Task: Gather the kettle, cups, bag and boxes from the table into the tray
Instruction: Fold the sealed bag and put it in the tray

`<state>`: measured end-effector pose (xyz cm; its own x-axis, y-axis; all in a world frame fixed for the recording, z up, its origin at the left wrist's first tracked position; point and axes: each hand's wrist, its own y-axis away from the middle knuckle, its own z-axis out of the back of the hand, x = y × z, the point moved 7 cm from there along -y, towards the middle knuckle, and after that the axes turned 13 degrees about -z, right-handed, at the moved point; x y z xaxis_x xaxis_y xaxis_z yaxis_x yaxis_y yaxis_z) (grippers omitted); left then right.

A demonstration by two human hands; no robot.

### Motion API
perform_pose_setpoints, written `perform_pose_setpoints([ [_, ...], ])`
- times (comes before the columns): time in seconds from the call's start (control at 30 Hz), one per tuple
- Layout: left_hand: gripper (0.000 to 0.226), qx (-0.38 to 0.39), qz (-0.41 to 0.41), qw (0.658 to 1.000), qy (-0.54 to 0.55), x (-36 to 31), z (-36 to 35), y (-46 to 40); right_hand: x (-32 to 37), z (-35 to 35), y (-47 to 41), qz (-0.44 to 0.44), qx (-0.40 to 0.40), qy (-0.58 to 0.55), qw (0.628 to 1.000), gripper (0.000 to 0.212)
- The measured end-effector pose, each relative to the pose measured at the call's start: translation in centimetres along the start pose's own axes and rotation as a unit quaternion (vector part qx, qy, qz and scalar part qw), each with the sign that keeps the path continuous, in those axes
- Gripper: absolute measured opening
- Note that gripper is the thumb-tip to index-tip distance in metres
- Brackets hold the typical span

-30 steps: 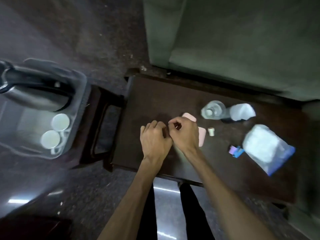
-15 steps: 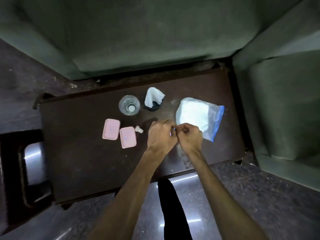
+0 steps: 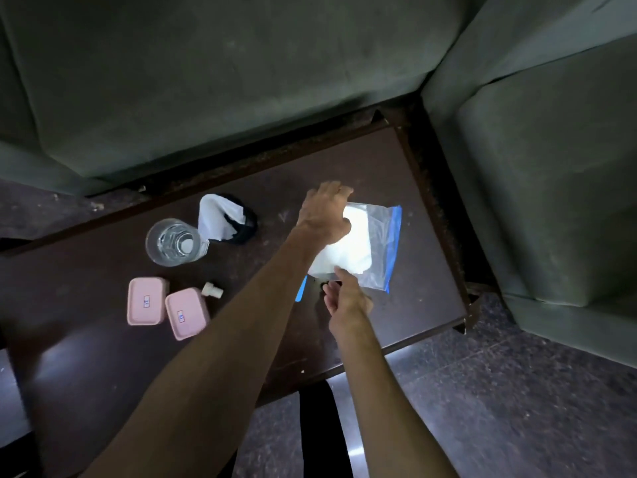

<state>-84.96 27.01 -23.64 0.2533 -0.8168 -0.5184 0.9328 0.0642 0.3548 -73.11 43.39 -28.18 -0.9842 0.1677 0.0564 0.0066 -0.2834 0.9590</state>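
A clear zip bag with a blue strip and white contents lies at the right end of the dark table. My left hand rests on the bag's far left part, fingers reaching past its corner. My right hand is at the bag's near corner, with its index fingertip touching the edge. Two pink boxes lie side by side on the table's left half. The tray, kettle and cups are out of view.
A clear glass stands behind the boxes, beside a black holder with white tissue. A small white cap lies by the boxes. A blue item peeks from under my left forearm. Green sofas border the table's back and right.
My view swung right, away from the tray, kettle and cups. Both hands moved from the pink boxes, past the small blue item, and separated onto the bag.
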Motion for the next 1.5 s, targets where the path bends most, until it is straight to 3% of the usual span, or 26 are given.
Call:
perform_pose_setpoints([
  [0.17,0.070,0.020,0.041,0.999,0.016,1.0,-0.6,-2.3,1.4,-1.2,-1.4,0.031,-0.020,0.021,0.999,0.034],
  [0.33,0.027,0.005,0.095,0.990,0.108,2.2,0.8,-1.6,3.5,0.3,0.3,0.073,-0.042,-0.042,0.996,0.020],
  [0.5,0.018,-0.074,0.155,0.945,0.278,4.2,3.3,2.2,6.7,1.0,3.4,0.157,0.043,-0.080,0.983,0.012],
  [0.57,0.008,-0.120,0.178,0.917,0.338,4.8,4.5,4.3,7.5,0.8,5.4,0.199,0.083,-0.080,0.973,0.018],
  [0.6,0.014,-0.145,0.179,0.898,0.375,5.0,5.0,5.4,8.0,0.6,6.5,0.226,0.097,-0.072,0.967,0.024],
  [0.7,0.048,-0.226,0.139,0.845,0.465,5.3,7.5,9.8,8.6,-0.2,10.0,0.313,0.152,-0.010,0.938,0.049],
  [0.77,0.064,-0.267,0.116,0.826,0.482,5.8,9.5,13.2,8.0,-1.2,12.4,0.355,0.219,0.034,0.908,0.072],
  [0.83,0.071,-0.288,0.088,0.814,0.497,6.0,11.3,16.1,7.6,-1.9,14.7,0.403,0.259,0.078,0.874,0.081],
  [0.93,0.067,-0.301,0.074,0.788,0.532,7.2,13.3,20.7,5.6,-4.2,18.1,0.447,0.299,0.147,0.830,0.074],
  [1.1,0.050,-0.286,0.098,0.753,0.584,11.1,14.4,27.6,0.8,-8.6,22.5,0.442,0.350,0.269,0.781,0.045],
  [1.17,0.052,-0.288,0.110,0.748,0.588,13.0,14.8,30.5,-1.3,-10.3,23.1,0.394,0.371,0.315,0.780,0.040],
  [1.3,0.063,-0.298,0.114,0.751,0.578,16.8,15.7,36.8,-6.0,-13.4,25.1,0.317,0.418,0.365,0.769,0.053],
  [1.4,0.070,-0.307,0.127,0.777,0.536,19.4,15.7,41.4,-9.9,-15.6,26.9,0.347,0.410,0.418,0.733,0.056],
  [1.5,0.066,-0.326,0.152,0.818,0.449,22.1,15.6,45.9,-14.2,-17.7,28.4,0.410,0.367,0.494,0.674,0.047],
])
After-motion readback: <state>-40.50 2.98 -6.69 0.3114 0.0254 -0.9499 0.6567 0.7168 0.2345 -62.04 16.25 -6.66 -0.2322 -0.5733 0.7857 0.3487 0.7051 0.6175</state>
